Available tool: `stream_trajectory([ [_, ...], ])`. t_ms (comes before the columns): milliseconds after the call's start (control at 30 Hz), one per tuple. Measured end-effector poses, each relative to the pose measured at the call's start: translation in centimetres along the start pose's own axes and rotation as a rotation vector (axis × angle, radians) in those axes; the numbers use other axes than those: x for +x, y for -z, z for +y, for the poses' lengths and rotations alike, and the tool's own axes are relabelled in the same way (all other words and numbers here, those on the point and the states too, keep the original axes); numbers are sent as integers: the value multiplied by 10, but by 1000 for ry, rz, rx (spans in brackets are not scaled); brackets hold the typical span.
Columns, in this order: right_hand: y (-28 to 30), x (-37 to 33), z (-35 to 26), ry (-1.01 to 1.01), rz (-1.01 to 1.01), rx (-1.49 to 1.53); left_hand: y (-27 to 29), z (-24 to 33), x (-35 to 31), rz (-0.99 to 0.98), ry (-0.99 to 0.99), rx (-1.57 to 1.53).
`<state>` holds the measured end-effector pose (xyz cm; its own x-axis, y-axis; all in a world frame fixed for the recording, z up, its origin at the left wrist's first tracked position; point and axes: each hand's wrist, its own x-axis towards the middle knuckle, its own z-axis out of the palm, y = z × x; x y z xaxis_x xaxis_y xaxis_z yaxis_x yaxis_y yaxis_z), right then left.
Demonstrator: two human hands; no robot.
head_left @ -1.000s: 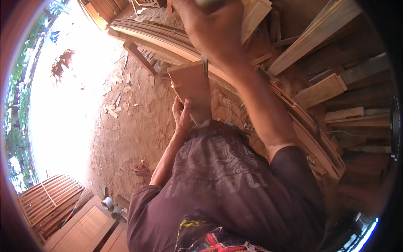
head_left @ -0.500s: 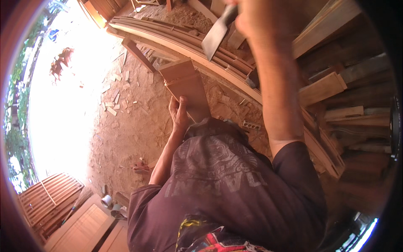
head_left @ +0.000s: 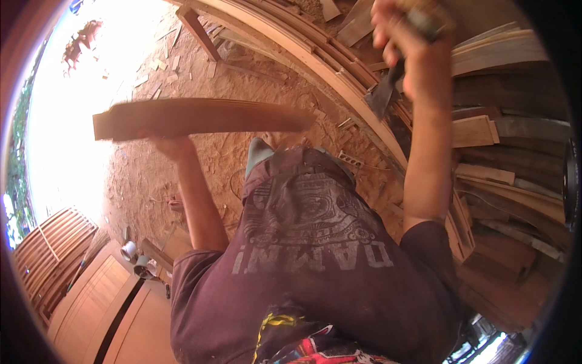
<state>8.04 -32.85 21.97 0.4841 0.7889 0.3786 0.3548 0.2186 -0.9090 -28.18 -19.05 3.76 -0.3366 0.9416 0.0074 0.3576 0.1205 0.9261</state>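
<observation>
My left hand (head_left: 173, 145) grips a long brown wooden board (head_left: 206, 116) by its lower edge near the left end. The board lies crosswise in front of my knees, above the dirt floor, and its outline is smeared by motion. My fingers behind the board are hidden. Raised at the upper right, my right hand (head_left: 409, 39) is closed round a hand tool's handle. The tool has a wide, flat metal blade (head_left: 383, 94) that points down and to the left; its exact kind I cannot tell. Blade and board are well apart.
Long timber strips (head_left: 327, 57) run diagonally beyond my knees. Stacked planks (head_left: 479, 130) fill the right side. Wood offcuts (head_left: 176, 62) litter the dirt floor. A power strip (head_left: 350, 159) lies right of my knees. Panelled wooden doors (head_left: 91, 297) and slatted pieces (head_left: 51, 242) are at lower left.
The board has swung from tilted upright near my knees to lying level, and moved left with my left hand. My right hand and its tool have shifted right; the blade now hangs lower.
</observation>
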Motion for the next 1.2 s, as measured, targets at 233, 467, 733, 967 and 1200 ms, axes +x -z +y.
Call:
stream_trajectory([
  [233,-5,-123,123,-526,-56,-196,102,-102,63,314,589,-1162],
  [467,-40,-121,151,-556,-94,87,125,-220,17,498,884,-1238],
  [733,-25,-98,133,-629,-188,-45,101,-240,-41,345,1072,-1009],
  [967,-33,-76,113,-712,-15,118,61,-244,-34,327,1342,-842],
  [1200,-21,-87,95,-695,44,34,25,-279,-45,37,1442,-595],
])
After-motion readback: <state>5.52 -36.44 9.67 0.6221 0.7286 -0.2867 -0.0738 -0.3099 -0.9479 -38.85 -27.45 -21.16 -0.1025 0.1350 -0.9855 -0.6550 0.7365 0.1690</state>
